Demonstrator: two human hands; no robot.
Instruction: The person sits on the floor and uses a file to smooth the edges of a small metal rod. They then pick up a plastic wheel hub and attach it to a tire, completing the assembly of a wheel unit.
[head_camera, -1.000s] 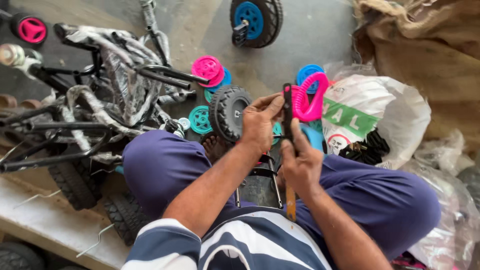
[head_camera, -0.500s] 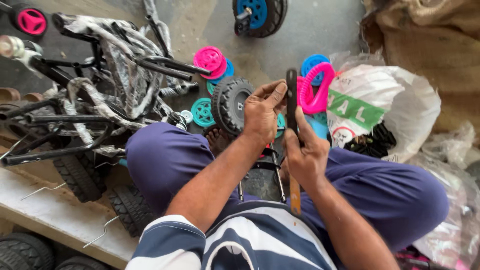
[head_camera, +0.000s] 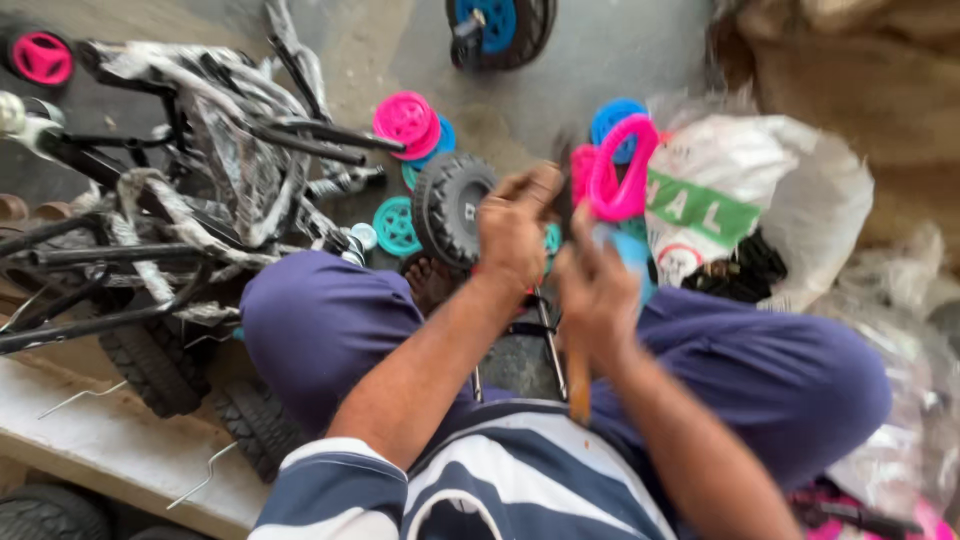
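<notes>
Just above both hands (head_camera: 555, 250), the pink wheel rim (head_camera: 622, 168).

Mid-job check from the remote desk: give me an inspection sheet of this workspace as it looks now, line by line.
Surface: grey concrete floor, with a pale board at lower left.
Job's things: pink wheel ring at the fingertips; wooden-handled tool in the right hand.
Clutter: black tyre, pink hub, teal hub, blue-hubbed wheel, wrapped black frames, white sack.
Grippers: left hand pinches near the ring; the image is blurred, so the exact grip is unclear.
Cables: nothing seen.
Surroundings: brown sacking upper right, clear plastic bags on the right.
</notes>
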